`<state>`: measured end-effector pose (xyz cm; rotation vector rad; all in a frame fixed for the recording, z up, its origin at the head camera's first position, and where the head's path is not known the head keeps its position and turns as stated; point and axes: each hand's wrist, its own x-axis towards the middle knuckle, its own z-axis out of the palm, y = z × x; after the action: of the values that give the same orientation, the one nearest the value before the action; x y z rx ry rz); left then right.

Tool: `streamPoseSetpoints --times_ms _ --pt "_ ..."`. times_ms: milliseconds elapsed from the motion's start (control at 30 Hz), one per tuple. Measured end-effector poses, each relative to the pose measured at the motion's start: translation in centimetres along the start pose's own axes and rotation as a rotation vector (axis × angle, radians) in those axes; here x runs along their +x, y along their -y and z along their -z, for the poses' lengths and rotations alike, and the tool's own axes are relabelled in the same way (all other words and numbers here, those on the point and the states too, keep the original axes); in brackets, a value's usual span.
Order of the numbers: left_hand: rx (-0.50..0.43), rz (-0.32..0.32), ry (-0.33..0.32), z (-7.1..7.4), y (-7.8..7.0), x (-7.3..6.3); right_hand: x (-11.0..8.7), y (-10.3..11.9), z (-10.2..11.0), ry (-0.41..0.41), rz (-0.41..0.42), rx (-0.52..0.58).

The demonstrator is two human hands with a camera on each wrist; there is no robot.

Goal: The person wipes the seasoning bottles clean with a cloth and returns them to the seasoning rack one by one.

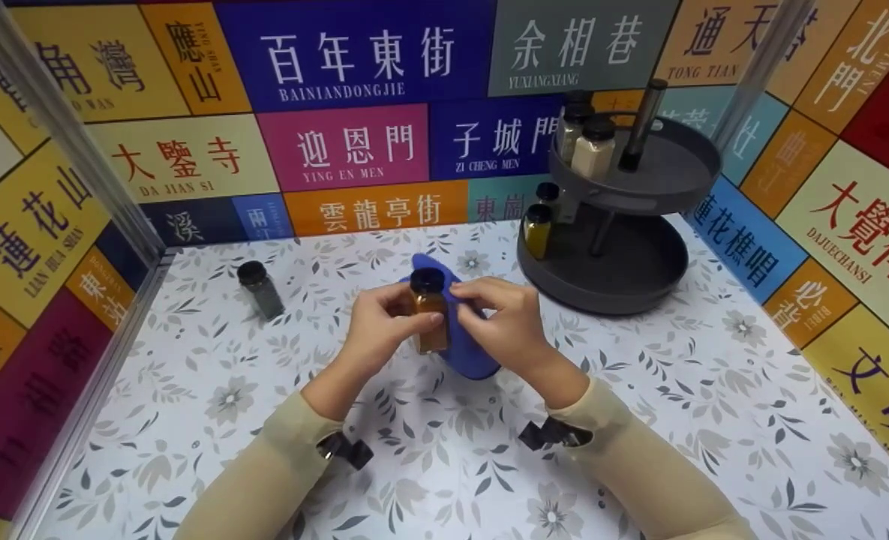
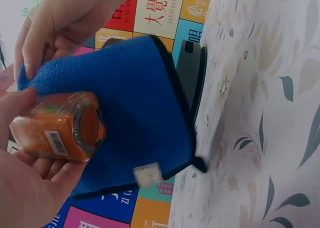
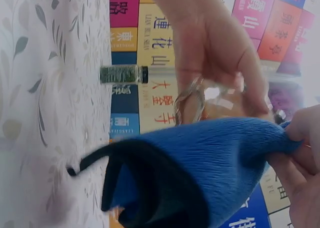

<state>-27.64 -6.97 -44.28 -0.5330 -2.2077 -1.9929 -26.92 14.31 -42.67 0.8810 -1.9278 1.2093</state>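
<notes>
1. Jar of orange-brown contents (image 1: pixel 432 336) is in the left hand (image 1: pixel 382 321), above the table (image 1: pixel 189 457); it is upright, with its black cap (image 1: pixel 427 280) on top.
2. Fingers and thumb of the left hand close round the jar, the thumb lying across its front. The left wrist view shows a barcode label (image 2: pixel 56 143) near the jar's base.
3. Right hand (image 1: pixel 506 315) pinches a blue cloth (image 1: pixel 474 358) between thumb and fingers, just beside the jar's cap. The rest of the cloth hangs down from that pinch.
4. Cloth edges are dark; the left wrist view shows a small pale tag (image 2: pixel 148 174) and a dark loop (image 2: pixel 200 164) at a corner.
5. Dark green jar (image 1: pixel 268 298), black-capped, stands on the table to the left, well apart from both hands.
6. Two-tier rack (image 1: pixel 602 289), dark grey, stands at the back right. Black-capped jars, one pale (image 1: pixel 593 159), sit on its upper tier; a yellow jar (image 1: pixel 538 234) sits at the left of its lower tier.
</notes>
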Motion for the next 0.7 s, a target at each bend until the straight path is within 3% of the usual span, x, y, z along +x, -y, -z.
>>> streamPoseSetpoints --times_ms 167,333,467,700 --pt "-0.039 0.025 0.059 -0.1 -0.3 -0.3 0.0 -0.7 0.1 -0.005 -0.084 0.054" --pt "-0.122 0.048 0.057 0.0 -0.5 -0.2 0.0 -0.7 0.0 -0.001 -0.083 0.093" --pt "-0.127 0.018 0.015 0.1 -0.7 -0.1 -0.1 -0.5 -0.2 -0.003 -0.041 0.071" --pt "-0.07 -0.037 -0.123 0.7 -1.1 -0.1 -0.8 -0.5 -1.1 0.06 -0.049 0.114"
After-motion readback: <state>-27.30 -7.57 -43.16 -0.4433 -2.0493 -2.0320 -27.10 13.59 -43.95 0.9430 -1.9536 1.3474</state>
